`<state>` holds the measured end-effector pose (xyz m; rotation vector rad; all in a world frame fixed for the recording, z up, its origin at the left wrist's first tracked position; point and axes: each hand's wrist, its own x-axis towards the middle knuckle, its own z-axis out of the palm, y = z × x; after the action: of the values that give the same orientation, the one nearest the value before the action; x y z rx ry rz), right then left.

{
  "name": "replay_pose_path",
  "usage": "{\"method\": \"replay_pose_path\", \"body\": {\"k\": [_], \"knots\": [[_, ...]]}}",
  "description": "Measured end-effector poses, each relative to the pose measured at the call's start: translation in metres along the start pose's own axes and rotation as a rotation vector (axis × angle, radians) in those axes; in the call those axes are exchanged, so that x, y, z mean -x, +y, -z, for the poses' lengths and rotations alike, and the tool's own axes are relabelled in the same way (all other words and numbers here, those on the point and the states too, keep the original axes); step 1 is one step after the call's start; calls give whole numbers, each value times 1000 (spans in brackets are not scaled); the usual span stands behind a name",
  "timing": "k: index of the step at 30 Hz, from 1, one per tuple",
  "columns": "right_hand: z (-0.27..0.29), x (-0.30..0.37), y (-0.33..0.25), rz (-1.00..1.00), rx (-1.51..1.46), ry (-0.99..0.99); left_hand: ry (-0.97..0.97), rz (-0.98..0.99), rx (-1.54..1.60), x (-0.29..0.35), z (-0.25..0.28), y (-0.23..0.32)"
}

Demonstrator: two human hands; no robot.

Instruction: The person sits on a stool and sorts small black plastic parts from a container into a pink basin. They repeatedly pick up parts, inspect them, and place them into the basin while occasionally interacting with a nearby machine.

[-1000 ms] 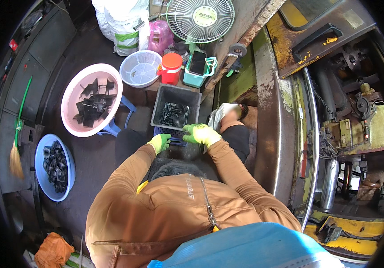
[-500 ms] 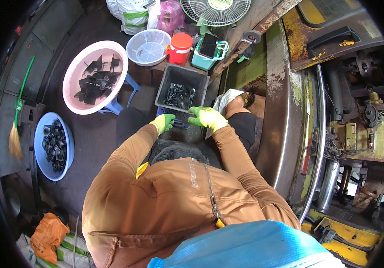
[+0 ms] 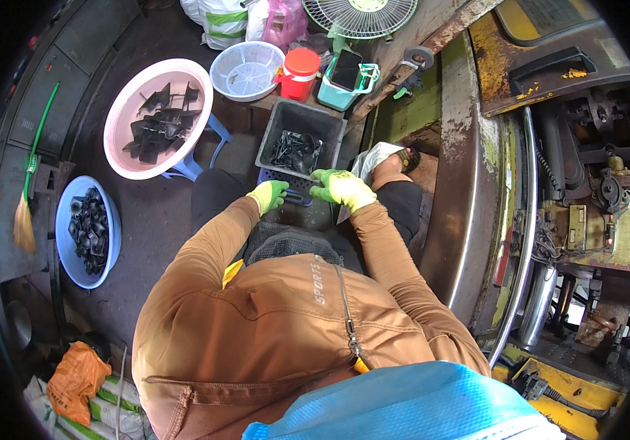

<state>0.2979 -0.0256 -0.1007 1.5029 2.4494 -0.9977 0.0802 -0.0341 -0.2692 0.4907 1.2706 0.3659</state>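
Note:
My left hand (image 3: 269,196), in a yellow-green glove, is before the near side of a black tub (image 3: 278,167). Its fingers are curled together, and whatever they may hold is too small to make out. My right hand (image 3: 344,189), gloved alike, is at the tub's near right corner, fingers bent toward the left hand with a small gap between the two. What it grips, if anything, is hidden. Inside the tub lie small black parts (image 3: 296,152). A blue perforated plastic crate (image 3: 299,198) shows under the tub, beside my left fingertips.
At the left, a pink basin (image 3: 117,150) of black parts rests on a blue stool (image 3: 216,143); a blue basin (image 3: 113,249) holds more. Behind the tub stand a white colander (image 3: 245,70), a red jug (image 3: 300,73) and a teal container (image 3: 337,99). Machinery (image 3: 601,183) fills the right.
The whole view has shifted slightly. Both hands stay in nearly the same place before the tub, with only a small change in the fingers.

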Motion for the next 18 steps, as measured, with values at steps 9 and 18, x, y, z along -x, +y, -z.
{"method": "replay_pose_path", "body": {"k": [9, 18], "knots": [[-2, -13, 2, 13, -208, 493, -597, -265, -59, -10, 22, 4], [3, -45, 16, -75, -1699, 705, -20, -1161, -616, 129, -58, 114]]}}
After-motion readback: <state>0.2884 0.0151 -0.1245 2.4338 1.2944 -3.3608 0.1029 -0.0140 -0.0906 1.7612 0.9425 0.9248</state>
